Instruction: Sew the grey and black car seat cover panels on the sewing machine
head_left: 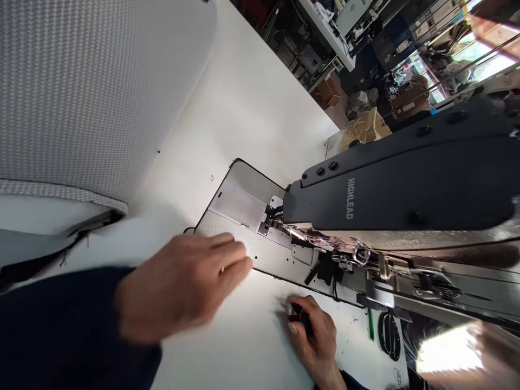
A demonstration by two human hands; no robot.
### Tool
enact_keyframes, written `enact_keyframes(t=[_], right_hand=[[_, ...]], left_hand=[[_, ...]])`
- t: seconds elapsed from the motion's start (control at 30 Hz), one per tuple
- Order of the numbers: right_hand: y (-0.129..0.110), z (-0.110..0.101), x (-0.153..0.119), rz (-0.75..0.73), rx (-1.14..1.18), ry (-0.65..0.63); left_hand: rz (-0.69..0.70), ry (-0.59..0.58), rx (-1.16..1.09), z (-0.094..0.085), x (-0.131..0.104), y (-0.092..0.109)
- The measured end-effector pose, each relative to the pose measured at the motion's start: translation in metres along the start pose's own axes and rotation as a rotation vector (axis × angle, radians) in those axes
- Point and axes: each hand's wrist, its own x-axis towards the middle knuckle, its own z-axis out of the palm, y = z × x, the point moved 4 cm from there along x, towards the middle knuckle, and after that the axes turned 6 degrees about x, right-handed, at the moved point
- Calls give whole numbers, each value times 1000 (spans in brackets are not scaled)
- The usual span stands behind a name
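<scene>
My left hand (190,281), slightly blurred, is over the near edge of the sewing machine's metal bed (227,233). Its fingers are curled and pressed together, and what they hold, if anything, is hidden. Lower down, my right hand (319,336) rests by the white tabletop, closed round a small black tool with a blue part (304,319). Most of that tool is covered by the fingers, so its kind is unclear. The dark sewing machine head (390,184), marked HIGHLEAD, stands over the bed, with the presser foot (272,216) at its left end.
Grey textured fabric (73,92) fills the upper left of the white table (244,92). A small ring-like bit (212,177) lies beside the bed. Black-handled scissors (389,336) and a green stick (371,325) are at lower right. A cardboard box (361,130) stands behind the machine.
</scene>
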Motion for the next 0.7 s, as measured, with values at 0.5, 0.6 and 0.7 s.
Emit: enact_keyframes(t=[0.5, 0.6, 0.7], right_hand=[[0, 7, 0, 8, 21, 58], [-2, 7, 2, 7, 8, 54], [-3, 7, 3, 5, -5, 48]], left_hand=[[-275, -146, -23, 52, 41, -49], [-317, -150, -116, 55, 42, -47], [-358, -140, -162, 56, 44, -46]])
